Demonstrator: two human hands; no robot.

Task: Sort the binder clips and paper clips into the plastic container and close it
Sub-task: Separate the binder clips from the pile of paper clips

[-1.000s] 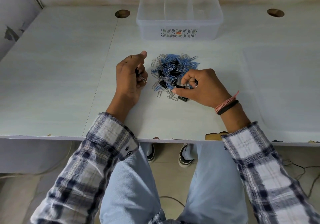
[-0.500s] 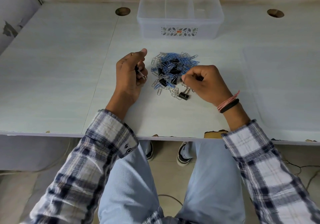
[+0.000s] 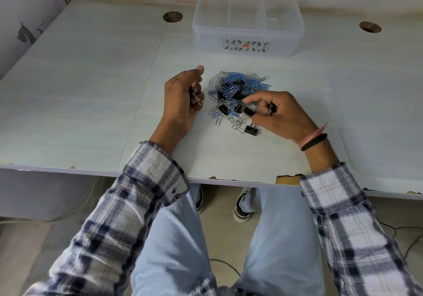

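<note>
Pale tabletop (image 3: 91, 94) carries our heap of blue and silver paper clips (image 3: 238, 87) mixed with black binder clips (image 3: 251, 131), near the open plastic container (image 3: 248, 30). Our left hand (image 3: 180, 99) grips binder clips; our right hand (image 3: 281, 112) fingers pinch another at the heap's edge.

container (image 3: 248, 32): translucent frosted plastic, smooth, printed leaf band on the front wall
paper clips (image 3: 238, 85): thin wire, some bare shiny metal, some blue-coated
binder clips (image 3: 251, 130): matt black bodies, bright wire handles
table (image 3: 80, 78): pale laminate, smooth, faint grain, low sheen; front edge chipped to brown core
sleeves (image 3: 128, 215): woven checked cloth, soft, matt
trousers (image 3: 174, 250): light blue denim
wristbands (image 3: 313, 138): pink thread, black matt band
</note>
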